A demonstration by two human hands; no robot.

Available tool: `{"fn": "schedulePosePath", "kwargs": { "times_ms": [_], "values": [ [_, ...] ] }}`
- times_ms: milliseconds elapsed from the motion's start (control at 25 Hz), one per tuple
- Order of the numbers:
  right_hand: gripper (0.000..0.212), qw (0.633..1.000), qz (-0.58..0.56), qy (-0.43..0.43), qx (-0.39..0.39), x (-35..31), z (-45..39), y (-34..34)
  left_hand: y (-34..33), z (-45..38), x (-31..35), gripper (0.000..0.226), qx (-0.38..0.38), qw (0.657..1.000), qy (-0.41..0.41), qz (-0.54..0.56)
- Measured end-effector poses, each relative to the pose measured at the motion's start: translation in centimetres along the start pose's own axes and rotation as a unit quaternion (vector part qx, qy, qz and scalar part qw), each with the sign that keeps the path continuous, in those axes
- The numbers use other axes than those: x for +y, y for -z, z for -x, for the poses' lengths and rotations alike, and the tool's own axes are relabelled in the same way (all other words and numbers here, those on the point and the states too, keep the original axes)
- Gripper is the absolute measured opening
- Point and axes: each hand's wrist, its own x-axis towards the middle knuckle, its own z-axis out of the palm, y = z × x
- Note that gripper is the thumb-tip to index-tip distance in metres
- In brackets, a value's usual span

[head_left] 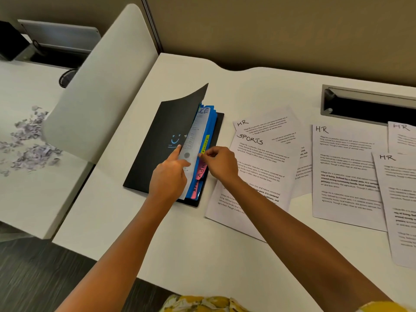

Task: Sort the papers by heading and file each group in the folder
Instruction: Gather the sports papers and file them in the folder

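A black folder (157, 140) lies on the white desk, its front cover raised and curling up. Blue sleeves (211, 122) inside carry a yellow tab (205, 143) and pink tabs (201, 171), one reading "Admin". My left hand (168, 176) holds up the cover and a filed sheet at their edge. My right hand (219, 164) pinches the lower end of the yellow tab. To the right lies a "SPORTS" paper (254, 176) on top of an "HR" paper (265, 122). Further right are three more "HR" papers (344, 174).
A grey cable tray slot (369, 104) is set into the desk at the back right. A curved white divider panel (96, 86) stands left of the folder. Shredded paper scraps (29, 143) are strewn on the neighbouring desk. The desk's front edge runs below my forearms.
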Motion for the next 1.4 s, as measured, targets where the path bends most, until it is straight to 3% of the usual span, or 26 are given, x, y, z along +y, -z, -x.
{"fn": "schedulePosePath", "kwargs": {
  "times_ms": [200, 320, 600, 880, 1120, 1400],
  "values": [
    [0.016, 0.993, -0.107, 0.008, -0.056, -1.9, 0.1, 0.1, -0.1, -0.2, 0.3, 0.050, -0.015, 1.000, 0.016, -0.022],
    [0.016, 0.985, -0.142, -0.001, -0.094, -3.1, 0.8, -0.1, -0.3, 0.2, 1.3, 0.044, 0.048, 0.998, 0.025, -0.020],
    [0.015, 0.984, -0.079, 0.092, -0.128, -1.8, 0.6, 1.0, 0.5, 0.1, 0.8, 0.039, 0.063, 0.997, 0.033, -0.006],
    [0.025, 0.999, -0.009, 0.037, 0.001, 1.7, 1.4, 2.3, 1.4, -0.1, -0.8, 0.049, 0.076, 0.994, -0.018, 0.079],
    [0.028, 0.999, 0.005, 0.014, -0.029, 1.5, 0.8, 1.5, 1.3, -0.3, -0.5, 0.036, 0.049, 0.996, 0.022, 0.074],
    [0.013, 0.998, -0.044, -0.036, -0.029, -0.1, -0.1, 0.5, 1.3, -0.4, 0.6, 0.041, -0.027, 0.998, 0.048, -0.015]
  ]
}}
